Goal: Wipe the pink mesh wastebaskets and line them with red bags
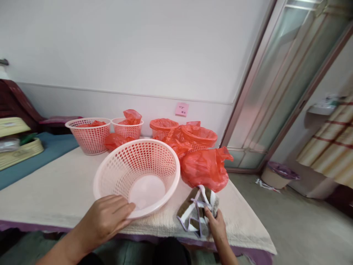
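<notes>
My left hand (110,215) is closed over the near rim of a pale pink plastic basket (147,191) with perforated walls, which tips toward me and has nothing in it. In my right hand (216,224) is a folded cloth (197,211) striped in brown, white and grey with purple edging; the thumb presses on top of it. The cloth lies at the front of the covered table, right of the basket. Just behind it sits a full-looking red plastic bag (205,167), its contents hidden.
Along the wall stand two pink baskets (89,138) (128,130) with red bags in them, and two baskets lined with red bags (164,125) (200,137). A pink note (182,109) is on the wall. Yellow boxes (20,152) lie left; a lined bin (277,176) stands on the floor.
</notes>
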`<action>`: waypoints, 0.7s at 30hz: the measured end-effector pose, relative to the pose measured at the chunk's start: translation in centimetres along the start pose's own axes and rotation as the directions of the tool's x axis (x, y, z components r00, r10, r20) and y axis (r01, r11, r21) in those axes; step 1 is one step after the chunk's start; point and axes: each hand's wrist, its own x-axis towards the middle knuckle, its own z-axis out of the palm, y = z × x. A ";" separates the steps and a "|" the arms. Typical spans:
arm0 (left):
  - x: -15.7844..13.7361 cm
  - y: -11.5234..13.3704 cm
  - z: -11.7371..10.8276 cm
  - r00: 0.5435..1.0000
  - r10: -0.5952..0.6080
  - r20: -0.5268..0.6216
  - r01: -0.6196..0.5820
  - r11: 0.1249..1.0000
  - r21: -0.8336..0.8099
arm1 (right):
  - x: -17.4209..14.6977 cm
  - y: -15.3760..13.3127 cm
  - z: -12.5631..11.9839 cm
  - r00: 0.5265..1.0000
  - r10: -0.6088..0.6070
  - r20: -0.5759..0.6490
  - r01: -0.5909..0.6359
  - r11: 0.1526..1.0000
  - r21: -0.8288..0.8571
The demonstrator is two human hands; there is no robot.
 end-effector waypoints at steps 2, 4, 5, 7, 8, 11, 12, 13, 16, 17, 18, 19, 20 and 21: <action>1.3 0.4 0.1 1.000 0.019 -0.016 -0.019 1.000 -0.014 | -0.2 -0.3 -0.1 1.000 0.008 -0.005 -0.008 1.000 -0.014; 2.4 0.7 0.4 0.999 0.036 -0.030 -0.037 0.999 -0.031 | -0.2 -0.4 -0.2 1.000 0.007 -0.006 -0.008 0.999 -0.048; 2.8 0.7 0.6 0.998 0.043 -0.038 -0.044 0.999 -0.031 | -0.2 -0.3 -0.3 1.000 0.007 -0.013 -0.008 0.997 -0.079; 3.6 0.5 1.0 0.997 0.063 -0.046 -0.063 0.998 -0.016 | 0.2 0.3 -0.7 0.999 0.000 -0.053 -0.009 0.986 -0.169; 3.9 0.3 1.3 0.996 0.081 -0.049 -0.081 0.997 -0.007 | 0.5 0.7 -0.9 0.997 -0.014 -0.076 -0.003 0.974 -0.227; 5.2 -0.5 2.2 0.985 0.136 -0.109 -0.134 0.991 0.020 | 1.3 2.2 -1.5 0.991 -0.110 -0.073 0.068 0.901 -0.428; 5.6 -0.9 2.5 0.978 0.144 -0.150 -0.142 0.990 0.026 | 1.6 2.6 -1.4 0.990 -0.138 -0.036 0.103 0.867 -0.488; 6.1 -1.2 2.9 0.971 0.146 -0.191 -0.143 0.989 0.031 | 1.7 2.8 -1.2 0.988 -0.157 0.010 0.137 0.834 -0.534; 7.6 -2.1 4.2 0.951 0.130 -0.279 -0.125 0.992 0.035 | 2.0 2.6 0.4 0.976 -0.182 0.121 0.219 0.802 -0.555; 8.1 -2.2 4.7 0.947 0.125 -0.296 -0.120 0.992 0.035 | 2.1 2.2 1.2 0.971 -0.190 0.143 0.237 0.817 -0.526; 8.6 -2.4 5.1 0.943 0.123 -0.310 -0.118 0.992 0.035 | 2.1 1.8 2.0 0.970 -0.193 0.150 0.243 0.837 -0.490; 9.1 -2.4 5.5 0.939 0.127 -0.321 -0.122 0.992 0.035 | 2.2 1.4 2.7 0.971 -0.190 0.144 0.235 0.860 -0.453; 9.5 -2.5 5.9 0.932 0.139 -0.335 -0.135 0.990 0.033 | 2.2 1.0 3.2 0.976 -0.179 0.127 0.217 0.880 -0.422; 9.8 -2.6 6.2 0.924 0.157 -0.348 -0.156 0.987 0.031 | 2.2 0.7 3.7 0.981 -0.164 0.103 0.192 0.896 -0.400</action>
